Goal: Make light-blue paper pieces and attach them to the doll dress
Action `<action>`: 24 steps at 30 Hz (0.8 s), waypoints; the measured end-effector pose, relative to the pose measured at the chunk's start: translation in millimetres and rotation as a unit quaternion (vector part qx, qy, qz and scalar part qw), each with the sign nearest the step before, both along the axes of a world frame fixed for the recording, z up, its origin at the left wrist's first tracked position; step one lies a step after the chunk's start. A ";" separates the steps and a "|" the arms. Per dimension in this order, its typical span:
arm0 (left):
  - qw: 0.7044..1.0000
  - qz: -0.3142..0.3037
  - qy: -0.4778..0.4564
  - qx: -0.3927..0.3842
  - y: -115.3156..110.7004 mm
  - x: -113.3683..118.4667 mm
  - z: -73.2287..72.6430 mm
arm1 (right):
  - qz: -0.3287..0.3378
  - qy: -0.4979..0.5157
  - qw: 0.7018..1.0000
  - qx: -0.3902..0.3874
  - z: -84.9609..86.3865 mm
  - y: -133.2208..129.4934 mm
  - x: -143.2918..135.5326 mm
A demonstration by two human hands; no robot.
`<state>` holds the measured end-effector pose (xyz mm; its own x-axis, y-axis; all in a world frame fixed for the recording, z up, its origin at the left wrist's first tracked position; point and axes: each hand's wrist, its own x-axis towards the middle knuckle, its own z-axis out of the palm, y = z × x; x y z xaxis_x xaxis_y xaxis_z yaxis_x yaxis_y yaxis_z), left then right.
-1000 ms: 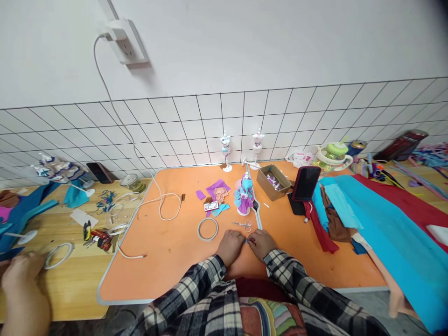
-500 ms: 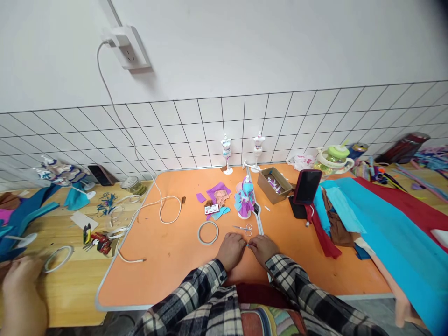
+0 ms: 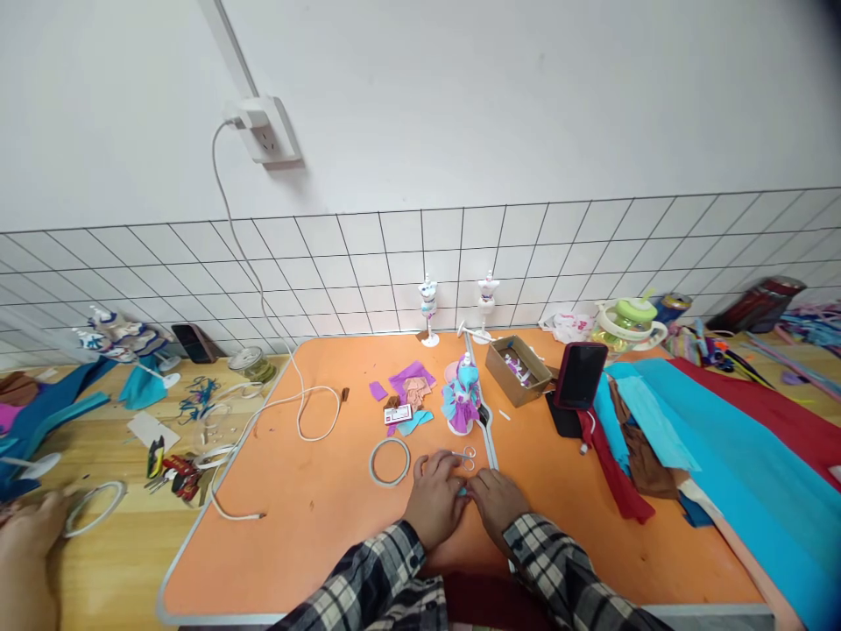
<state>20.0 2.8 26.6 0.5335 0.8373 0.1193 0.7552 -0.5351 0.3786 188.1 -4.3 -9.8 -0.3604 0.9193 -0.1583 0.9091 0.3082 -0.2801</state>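
My left hand [image 3: 434, 501] and my right hand [image 3: 496, 501] rest together on the orange table [image 3: 315, 517] near its front edge. Their fingertips pinch a tiny turquoise scrap of fabric [image 3: 462, 492] between them. Small silver scissors [image 3: 460, 456] lie just beyond my fingers. A little mannequin in a turquoise and purple dress [image 3: 462, 396] stands further back. A white tape ring [image 3: 389, 461] lies to the left of my left hand.
Purple, peach and blue fabric scraps [image 3: 408, 390] lie left of the mannequin. A cardboard box [image 3: 517, 370], a propped phone [image 3: 579, 375] and folded cloths [image 3: 696, 429] fill the right side. A white cable [image 3: 289, 403] loops at left. Another person's hand [image 3: 26, 552] works at the wooden table.
The view has tilted upward, so everything sits lower in frame. My hands have drawn slightly closer to me, still pinching the scrap. The other person's hand has shifted a little.
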 end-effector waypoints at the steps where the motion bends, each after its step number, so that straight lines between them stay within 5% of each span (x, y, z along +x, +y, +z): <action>1: 1.000 0.002 0.003 0.001 0.4 0.4 0.5 | 0.002 0.002 1.000 0.002 1.0 -0.7 0.0; 14: 1.000 0.003 -0.012 -0.025 2.0 -2.7 4.6 | -0.030 0.080 0.996 0.016 1.9 -6.9 9.4; 19: 0.985 0.083 -0.112 -0.101 0.8 -8.9 1.0 | -0.107 0.083 0.991 0.018 6.5 1.2 48.8; 24: 0.966 0.141 -0.153 -0.156 0.5 -11.7 -8.0 | -0.095 0.072 0.993 -0.016 4.6 12.6 71.1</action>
<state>8.3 3.3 18.6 0.2592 0.9647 -0.0457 0.6812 -0.1491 0.7168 259.2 8.3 -5.2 -0.2017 0.9683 -0.1476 0.8999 0.1238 -0.4182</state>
